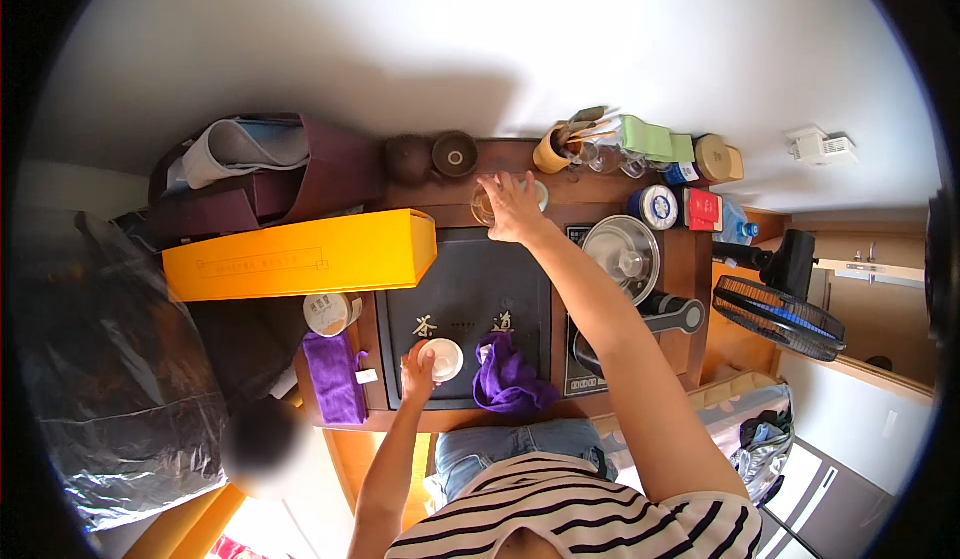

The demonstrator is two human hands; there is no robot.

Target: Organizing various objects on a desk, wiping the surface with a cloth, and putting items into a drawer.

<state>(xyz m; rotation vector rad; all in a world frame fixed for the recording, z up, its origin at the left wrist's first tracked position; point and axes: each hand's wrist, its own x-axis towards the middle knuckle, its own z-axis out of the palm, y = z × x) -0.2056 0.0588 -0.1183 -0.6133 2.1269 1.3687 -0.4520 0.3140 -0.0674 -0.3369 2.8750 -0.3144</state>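
Note:
My left hand (418,374) holds a small white cup or lidded bowl (442,359) over the near left part of a black tea tray (465,274). My right hand (513,205) reaches past the tray's far edge, its fingers spread over a glass vessel with an amber tint (482,205); whether they grip it cannot be told. A pale green round dish or cup (538,193) shows just beside its fingers. On the near right of the tray lies a crumpled purple cloth (510,380).
Left are a long yellow box (300,257), a round tin (327,314) and a folded purple cloth (335,379). Dark bowls (454,154) and a bamboo tool holder (553,152) stand behind. A steel pot (621,251), a kettle handle (679,315) and a fan (778,319) are right.

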